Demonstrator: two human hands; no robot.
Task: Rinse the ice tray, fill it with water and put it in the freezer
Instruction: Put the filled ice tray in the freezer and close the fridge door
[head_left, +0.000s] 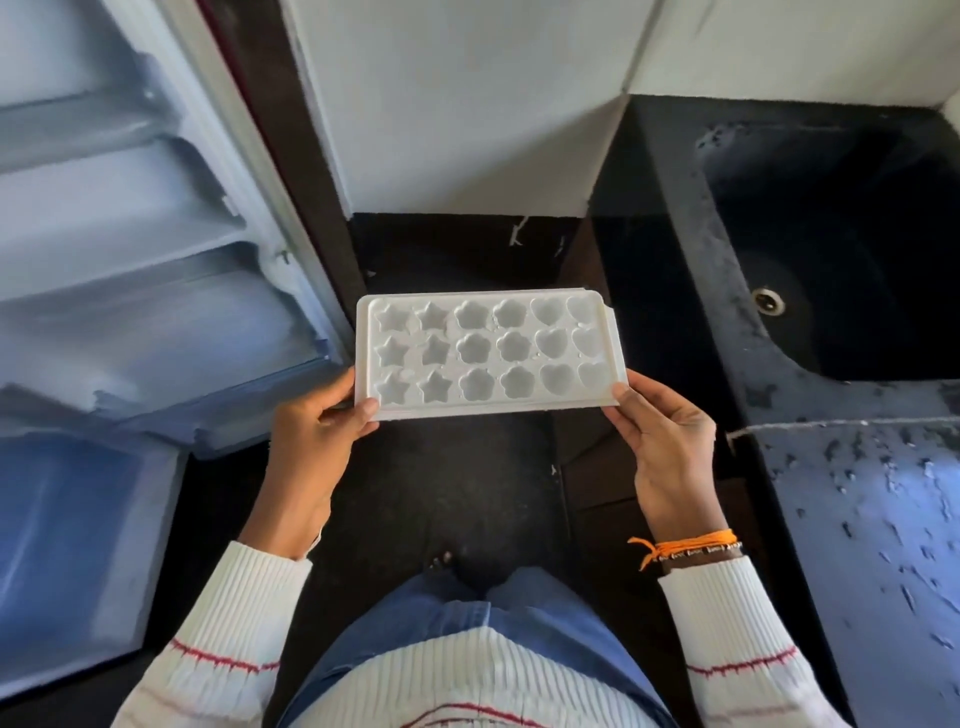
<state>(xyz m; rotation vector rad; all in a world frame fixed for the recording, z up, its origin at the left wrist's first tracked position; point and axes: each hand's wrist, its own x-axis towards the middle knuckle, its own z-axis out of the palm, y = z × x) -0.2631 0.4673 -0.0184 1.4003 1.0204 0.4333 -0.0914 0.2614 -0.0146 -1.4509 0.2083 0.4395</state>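
I hold a white plastic ice tray (488, 353) flat in front of me, above the dark floor. Its cups are shaped as stars, flowers and hearts, and I cannot tell whether they hold water. My left hand (317, 431) grips the tray's near left corner, thumb on top. My right hand (662, 441) grips the near right corner the same way. The open fridge door (130, 249), with its pale shelves, stands to the left. The black stone sink (841, 260) with its metal drain lies to the right.
A wet black counter (872, 514) runs along the right, in front of the sink. A white wall (467, 104) faces me between fridge and sink. My jeans and white ribbed sweater fill the bottom of the view.
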